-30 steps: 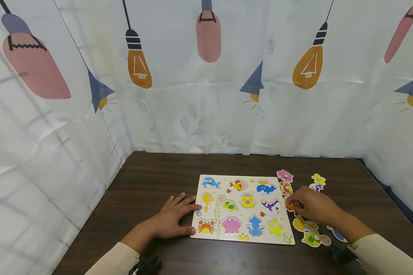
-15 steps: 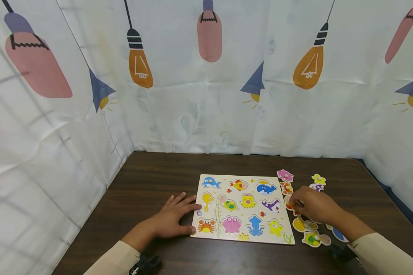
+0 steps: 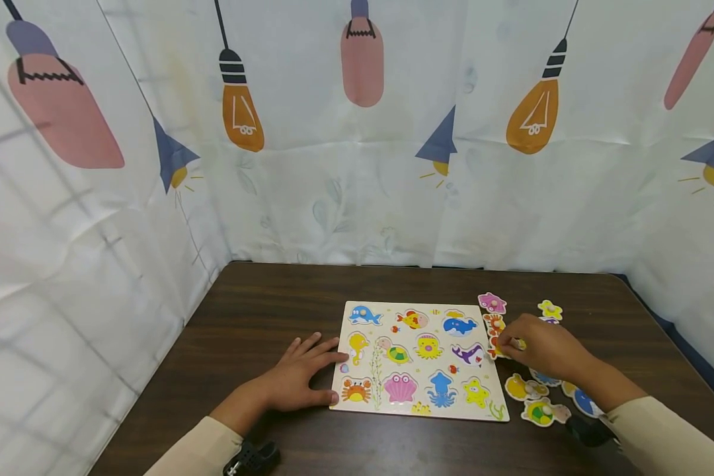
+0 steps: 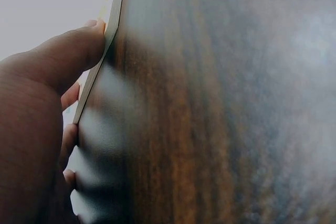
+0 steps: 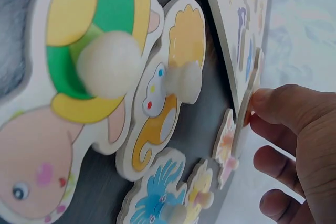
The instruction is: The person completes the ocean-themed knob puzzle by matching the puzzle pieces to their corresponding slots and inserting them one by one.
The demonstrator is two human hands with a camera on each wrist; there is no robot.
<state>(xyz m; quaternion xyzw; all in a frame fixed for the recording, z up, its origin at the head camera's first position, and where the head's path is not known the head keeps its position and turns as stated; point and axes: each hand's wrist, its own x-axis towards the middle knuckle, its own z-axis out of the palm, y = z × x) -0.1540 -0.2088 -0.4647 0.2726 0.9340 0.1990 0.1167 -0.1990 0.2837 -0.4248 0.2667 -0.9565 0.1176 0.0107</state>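
Observation:
A flat wooden puzzle board [image 3: 387, 311] with sea-animal pictures lies on the table. My left hand [image 3: 300, 379] rests at its left edge, fingers spread, thumb [image 4: 79, 51] against the board's side. Just past the right edge, my right hand [image 3: 544, 345] pinches a puzzle piece [image 5: 244, 114] between thumb and fingers. That piece stands tilted on edge in the right wrist view, its picture mostly hidden. Below the hand lie a turtle piece [image 3: 537, 413] and a seahorse piece [image 3: 516, 387], both with knobs. An orange crab piece [image 3: 494, 324] is just beyond the fingertips.
A pink piece [image 3: 492, 303] and a yellow star piece [image 3: 550, 309] lie farther back. A blue piece [image 3: 584, 402] is partly under my right forearm. The dark wooden table [image 3: 262, 297] meets a printed white curtain [image 3: 297, 211] behind.
My right hand has shifted slightly up and tilted, with the pinched piece, and more of a blue piece shows beneath it. My left hand stays put.

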